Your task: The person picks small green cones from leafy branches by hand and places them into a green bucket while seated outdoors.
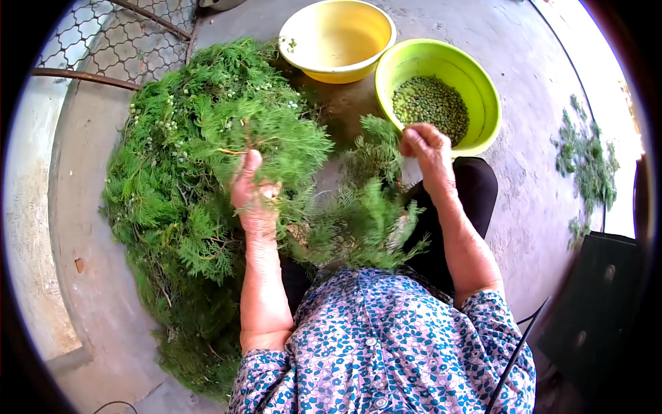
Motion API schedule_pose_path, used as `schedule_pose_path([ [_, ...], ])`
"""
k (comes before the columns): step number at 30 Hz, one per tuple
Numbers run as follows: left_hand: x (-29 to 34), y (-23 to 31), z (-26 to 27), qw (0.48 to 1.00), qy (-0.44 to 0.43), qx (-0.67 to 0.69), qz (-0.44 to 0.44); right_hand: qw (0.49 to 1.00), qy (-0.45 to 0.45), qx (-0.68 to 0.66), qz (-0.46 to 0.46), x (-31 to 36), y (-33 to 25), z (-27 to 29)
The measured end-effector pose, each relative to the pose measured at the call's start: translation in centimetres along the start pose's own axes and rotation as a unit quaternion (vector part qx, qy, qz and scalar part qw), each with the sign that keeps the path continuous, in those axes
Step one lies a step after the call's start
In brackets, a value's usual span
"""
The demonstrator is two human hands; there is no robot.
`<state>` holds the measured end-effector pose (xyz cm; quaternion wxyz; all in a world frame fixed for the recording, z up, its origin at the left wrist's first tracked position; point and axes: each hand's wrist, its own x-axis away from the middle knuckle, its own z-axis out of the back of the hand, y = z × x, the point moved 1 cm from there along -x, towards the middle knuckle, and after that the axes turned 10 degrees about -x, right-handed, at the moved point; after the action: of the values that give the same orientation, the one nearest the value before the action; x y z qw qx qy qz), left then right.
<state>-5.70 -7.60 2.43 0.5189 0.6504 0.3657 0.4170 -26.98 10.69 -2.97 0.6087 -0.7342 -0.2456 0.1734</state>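
Note:
My left hand (254, 193) is closed around the woody stem of a leafy evergreen sprig (272, 141), whose fronds fan out beyond the thumb. The sprig is blurred and overlaps a large heap of cut evergreen branches (158, 186) on the left, dotted with pale green seed cones. My right hand (431, 152) is at the near rim of a lime-green basin (476, 83), its thumb and fingers pinched together. Whatever may be between those fingertips is hidden. Many small round green cones (431, 103) cover the basin's bottom. More evergreen sprigs (365, 221) lie across my lap, between my forearms.
A yellow basin (338, 41) stands beyond the heap, touching or nearly touching the green one, with a few green bits on its left wall. Loose evergreen sprigs (586, 162) lie on the concrete floor (531, 138) at the right. A dark box-like object (589, 297) stands at the lower right.

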Motion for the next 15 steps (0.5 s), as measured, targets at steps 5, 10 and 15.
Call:
schedule_pose_path([
  [5, -1.5, -0.5, 1.8, 0.973, -0.089, 0.213, 0.0, 0.969, -0.083, 0.224, -0.066, 1.6, 2.9, 0.0],
  [10, -1.8, -2.1, 2.8, 0.981, -0.03, 0.193, -0.007, 0.973, -0.07, -0.018, -0.219, 4.0, 1.0, -1.3],
  [15, -3.3, -4.4, 3.4, 0.956, -0.079, 0.281, -0.01, 0.963, -0.106, -0.181, -0.17, 4.8, 2.5, -3.9],
])
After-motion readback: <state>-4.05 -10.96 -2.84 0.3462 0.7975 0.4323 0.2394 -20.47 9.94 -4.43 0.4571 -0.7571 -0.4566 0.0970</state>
